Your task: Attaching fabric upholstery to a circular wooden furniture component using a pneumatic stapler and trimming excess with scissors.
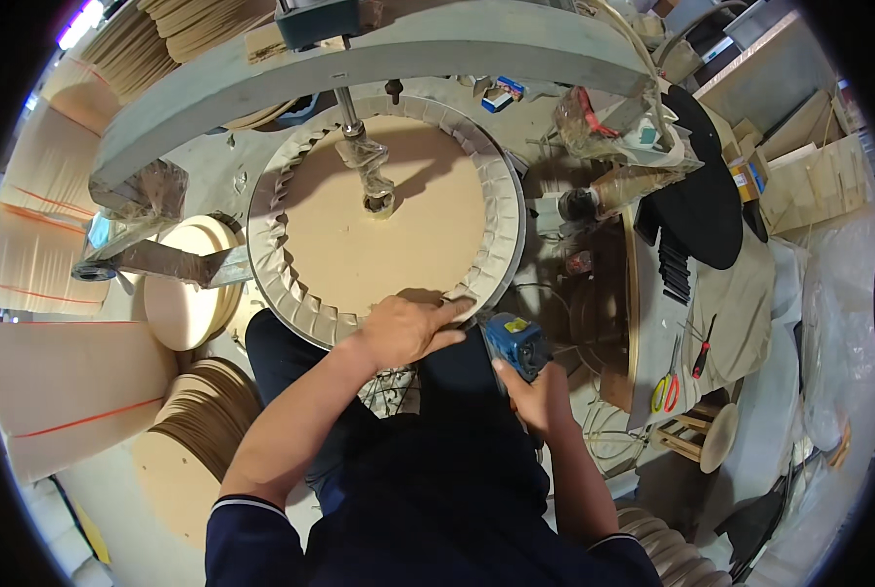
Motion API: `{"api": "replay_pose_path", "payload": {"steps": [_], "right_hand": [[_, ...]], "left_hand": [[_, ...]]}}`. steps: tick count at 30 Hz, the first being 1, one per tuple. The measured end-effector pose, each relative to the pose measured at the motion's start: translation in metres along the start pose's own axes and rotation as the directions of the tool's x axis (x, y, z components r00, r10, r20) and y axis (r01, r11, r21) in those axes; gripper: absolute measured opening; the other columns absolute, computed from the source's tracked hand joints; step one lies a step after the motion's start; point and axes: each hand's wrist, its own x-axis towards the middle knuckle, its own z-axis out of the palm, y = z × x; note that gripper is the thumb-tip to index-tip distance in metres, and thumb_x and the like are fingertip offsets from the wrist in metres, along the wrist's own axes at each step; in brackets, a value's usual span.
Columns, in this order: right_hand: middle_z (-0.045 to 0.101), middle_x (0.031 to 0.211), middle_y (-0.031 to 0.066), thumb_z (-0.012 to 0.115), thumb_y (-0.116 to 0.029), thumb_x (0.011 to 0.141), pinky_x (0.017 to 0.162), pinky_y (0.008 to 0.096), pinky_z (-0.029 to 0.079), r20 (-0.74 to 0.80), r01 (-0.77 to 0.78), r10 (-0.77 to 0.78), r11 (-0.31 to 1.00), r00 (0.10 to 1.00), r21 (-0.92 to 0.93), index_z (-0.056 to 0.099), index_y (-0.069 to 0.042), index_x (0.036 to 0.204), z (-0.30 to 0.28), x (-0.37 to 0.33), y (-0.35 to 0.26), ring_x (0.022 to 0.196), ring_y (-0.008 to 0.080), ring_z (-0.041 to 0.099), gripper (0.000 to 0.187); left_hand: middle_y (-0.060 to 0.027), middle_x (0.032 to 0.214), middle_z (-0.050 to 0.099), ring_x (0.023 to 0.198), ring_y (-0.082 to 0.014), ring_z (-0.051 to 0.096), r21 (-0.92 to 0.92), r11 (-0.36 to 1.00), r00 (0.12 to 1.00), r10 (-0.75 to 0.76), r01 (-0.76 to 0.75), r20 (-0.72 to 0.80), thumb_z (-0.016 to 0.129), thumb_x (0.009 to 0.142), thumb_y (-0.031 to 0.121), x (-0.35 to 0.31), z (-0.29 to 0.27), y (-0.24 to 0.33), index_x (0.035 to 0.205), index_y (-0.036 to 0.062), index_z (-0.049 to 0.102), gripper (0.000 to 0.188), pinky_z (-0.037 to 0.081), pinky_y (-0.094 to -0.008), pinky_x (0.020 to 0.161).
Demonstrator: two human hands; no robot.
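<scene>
At the left edge of the frame stand beige sheet stacks [70,391], tied with orange-red bands. Beside them, at the lower left, there is a pile of thin, round beige boards [191,430], and above this pile some pale round discs [188,284].

In the upper middle of the frame lies a large round beige panel [388,254], with light fabric gathered in pleats [499,196] all around its edge. A metal rod [350,115], partly wrapped in clear plastic, comes down onto the panel from a grey beam [388,61], which looks curved.

The left hand [408,330] lies palm down over the near rim of the panel, its fingers extended to the right; it grasps nothing that I can see. Just to its right, the right hand [535,391] is closed around a blue power tool [517,344], near the lower-right rim.

Farther right, the counter [650,342] carries scissors with yellow and red handles [666,393], a red-and-black screwdriver [699,362] and a large black sheet [696,186].
</scene>
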Motion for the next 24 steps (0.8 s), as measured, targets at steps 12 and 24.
{"api": "replay_pose_path", "payload": {"steps": [12,24], "right_hand": [[0.08,0.099,0.0192,0.083,-0.037,0.092,0.081,0.041,0.06,0.133,0.115,-0.116,0.993,0.984,0.017,0.076,-0.005,0.118,0.009,-0.01,-0.022,0.097,0.0357,0.079,0.042],[0.077,0.096,0.0235,0.077,-0.034,0.095,0.08,0.0496,0.059,0.159,0.153,-0.137,0.984,0.978,-0.092,0.07,-0.002,0.115,0.031,0.0,-0.039,0.098,0.0479,0.072,0.038]], "left_hand": [[-0.0169,0.091,0.073,0.092,-0.0403,0.071,-0.089,0.977,0.972,-0.176,0.192,0.156,0.066,0.101,0.016,-0.002,-0.011,-0.017,0.105,0.0046,0.062,0.013,0.055,-0.0495,0.081],[-0.0158,0.095,0.072,0.089,-0.0394,0.07,-0.224,0.949,0.972,-0.235,0.223,-0.027,0.074,0.099,0.031,0.007,0.006,-0.029,0.096,0.0057,0.063,0.028,0.055,-0.0491,0.079]]}}
